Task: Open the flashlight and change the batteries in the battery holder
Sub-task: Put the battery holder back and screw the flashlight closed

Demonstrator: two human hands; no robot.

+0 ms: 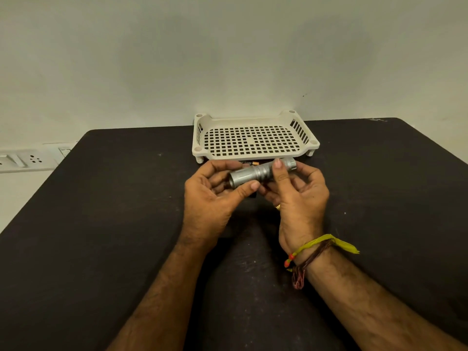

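A silver metal flashlight (pixel 258 173) lies level between my two hands, above the black table (pixel 114 211). My left hand (pixel 215 196) grips its wider left end, thumb under the barrel and fingers curled behind. My right hand (pixel 298 193) holds the knurled right part, thumb pressed across the top and fingers wrapped behind. A black and copper battery (pixel 249 163) lies on the table just behind the flashlight, partly hidden by my fingers. A small dark object peeks out under my left thumb; I cannot tell what it is.
An empty white perforated plastic tray (pixel 253 141) stands at the table's far edge against the wall. Wall sockets (pixel 30 159) sit at the left, beyond the table. Thread bands circle my right wrist.
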